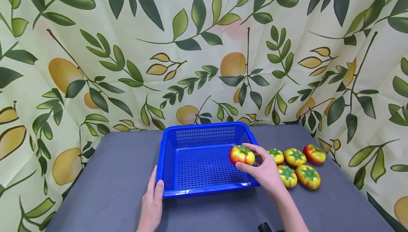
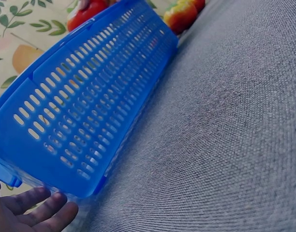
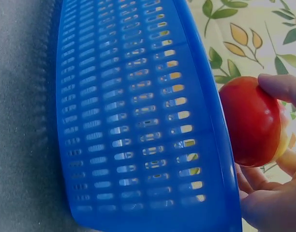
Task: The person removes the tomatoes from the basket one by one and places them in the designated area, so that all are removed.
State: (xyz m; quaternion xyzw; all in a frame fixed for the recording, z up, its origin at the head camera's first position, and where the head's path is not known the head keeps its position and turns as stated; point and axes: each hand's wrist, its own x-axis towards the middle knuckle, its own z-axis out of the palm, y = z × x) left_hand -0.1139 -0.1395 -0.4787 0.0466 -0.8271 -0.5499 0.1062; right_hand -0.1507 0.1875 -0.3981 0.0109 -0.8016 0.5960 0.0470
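A blue plastic basket [image 1: 204, 193] with slotted walls sits on the grey tabletop. My left hand [image 1: 151, 200] is at its near left corner, thumb at the rim and the other fingers along the outside; in the left wrist view those fingers [image 2: 41, 212] are fairly straight. Over the basket's right part, my right hand [image 1: 266, 170] holds a red-and-yellow tomato [image 1: 242, 155] with a green star-shaped top between thumb and fingers. Seen from the right wrist, the tomato's smooth red underside [image 3: 252, 123] is level with the rim and overlaps it.
Several more tomatoes [image 1: 308, 176] lie in a loose group on the table right of the basket. A leaf-and-fruit patterned cloth [image 1: 204, 65] hangs behind and at both sides of the grey table [image 1: 108, 189]. A small black object [image 1: 264, 227] shows at the front edge.
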